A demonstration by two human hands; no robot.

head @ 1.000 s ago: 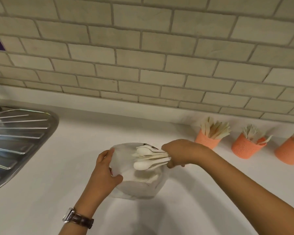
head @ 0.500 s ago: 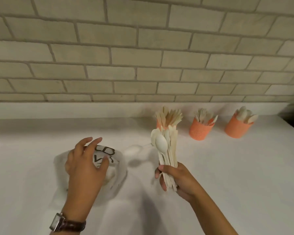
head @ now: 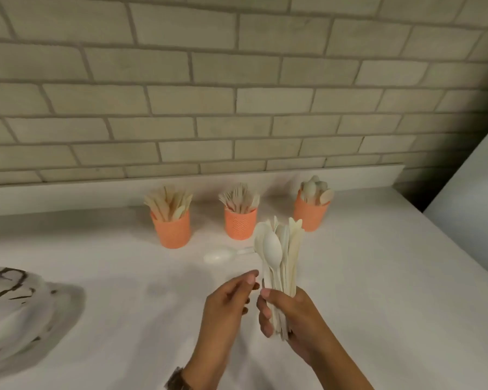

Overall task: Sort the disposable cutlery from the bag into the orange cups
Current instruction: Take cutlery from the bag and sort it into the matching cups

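Lying at the far left of the white worktop (head: 378,291), a slumped white plastic bag (head: 17,311) with dark printed markings is being cut off by the edge of the view. Further right, close to the brick-tiled wall (head: 237,94), three orange cups are being kept in a row, apart from one another. The left orange cup (head: 173,232) is being filled by upright pale knives, the middle orange cup (head: 240,225) by forks.

Just in front of the middle orange cup, a loose white spoon (head: 219,256) is being shown lying flat on the worktop, bowl to the left, touched by neither hand. Nearer the camera, the left grip (head: 226,308), with a wristwatch (head: 178,380) below it, is being held above the worktop with its fingers loosely curled and the thumb close to the forefinger. Nothing is being seen between them. Whether the fingertips are touching the bundle cannot be told.

Just beside it, a bundle of disposable cutlery (head: 272,249) is being held upright, spoon bowls and blade tips uppermost. Its handles are being clasped by the right grip (head: 293,319), whose fingers and thumb are being wrapped round them. The bundle is being kept in front of the cups, inside none of them. The right orange cup (head: 310,216), behind the bundle's top, is being filled by spoons. At the far right, a white panel (head: 468,220) is being shown rising beside the worktop.
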